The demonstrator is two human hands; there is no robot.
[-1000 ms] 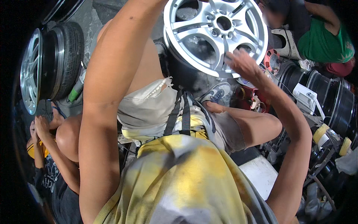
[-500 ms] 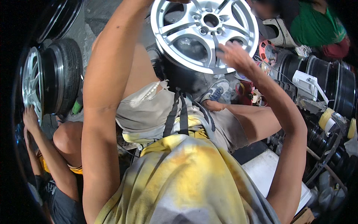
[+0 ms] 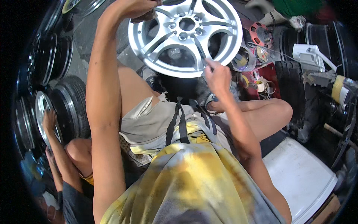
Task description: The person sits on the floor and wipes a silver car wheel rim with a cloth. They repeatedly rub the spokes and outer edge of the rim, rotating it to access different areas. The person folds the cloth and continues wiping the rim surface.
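Observation:
A silver alloy wheel rim (image 3: 186, 39) with split spokes lies face up beyond my knees, at the top of the view. My left hand (image 3: 143, 9) is closed at its upper left edge; a greyish bit shows under the fingers, too unclear to name. My right hand (image 3: 219, 77) is at the near edge, the forefinger reaching onto the end of a spoke. Its other fingers are curled in, and whatever they hold is hidden.
To the left, another person's hand (image 3: 49, 120) touches a silver rim (image 3: 41, 108) beside a tyre (image 3: 76, 108). On the right are a red box (image 3: 269, 76) with tape rolls, a red reel (image 3: 260, 34), stacked dark rims (image 3: 317, 35) and a white panel (image 3: 298, 175).
In view, the rim has shifted left and slightly up. My left hand has come from the far edge to the upper left. My right hand has moved down to the near edge.

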